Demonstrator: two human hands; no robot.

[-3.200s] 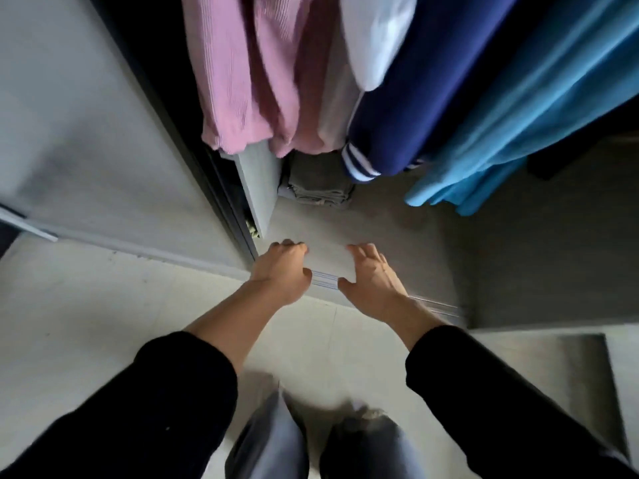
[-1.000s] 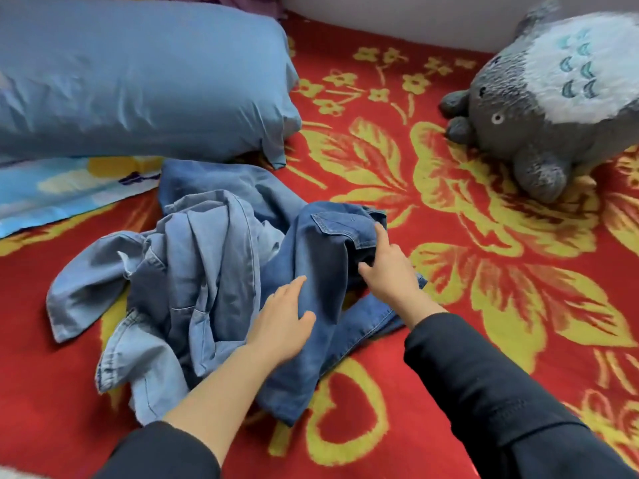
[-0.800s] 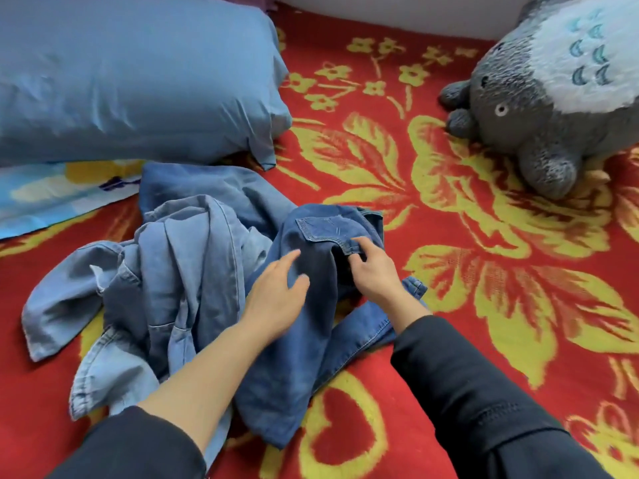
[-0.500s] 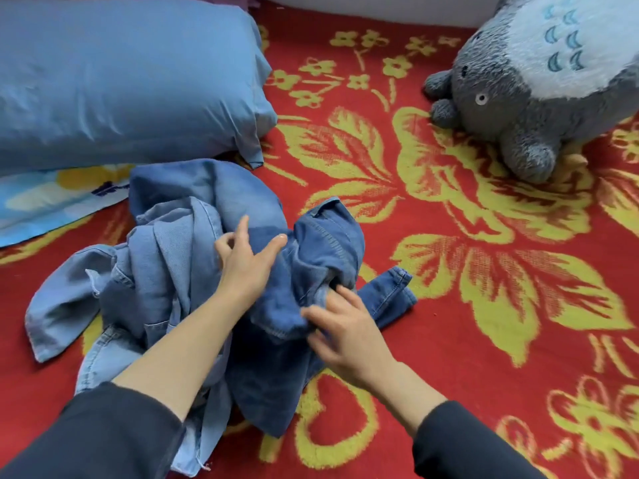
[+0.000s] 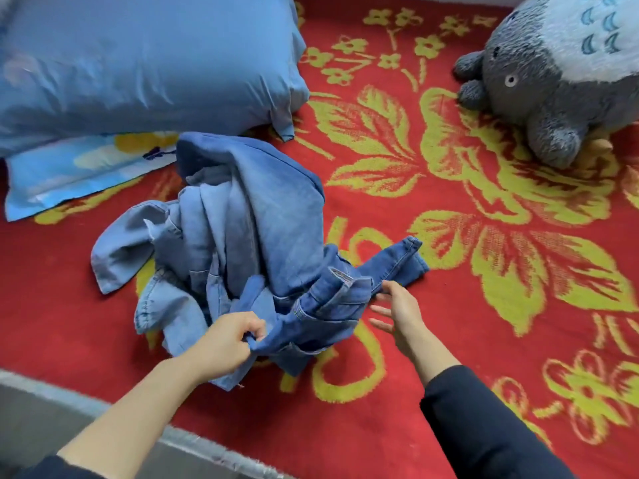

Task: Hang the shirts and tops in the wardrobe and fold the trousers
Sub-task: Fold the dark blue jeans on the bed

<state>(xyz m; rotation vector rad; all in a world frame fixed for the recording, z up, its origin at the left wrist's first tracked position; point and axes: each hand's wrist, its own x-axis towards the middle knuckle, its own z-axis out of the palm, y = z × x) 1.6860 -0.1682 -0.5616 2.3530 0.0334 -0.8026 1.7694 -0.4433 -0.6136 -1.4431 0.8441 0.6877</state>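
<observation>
A crumpled pile of denim lies on the red and yellow flowered blanket (image 5: 449, 340). Dark blue jeans (image 5: 276, 229) lie on top, one leg end stretching right. Paler denim trousers (image 5: 173, 264) lie under them on the left. My left hand (image 5: 228, 344) pinches an edge of the dark jeans at the front of the pile. My right hand (image 5: 397, 309) has its fingers spread beside the jeans' waistband, fingertips touching the cloth.
A large blue pillow (image 5: 138, 60) lies at the back left on a pale blue patterned sheet (image 5: 69, 171). A grey plush toy (image 5: 553, 81) sits at the back right. The bed's grey edge (image 5: 103, 406) runs along the lower left.
I turned from the wardrobe to the bed. Over the last second my left hand dropped to the front and pinched the dark jeans, pulling them toward me. My right hand let go and opened.
</observation>
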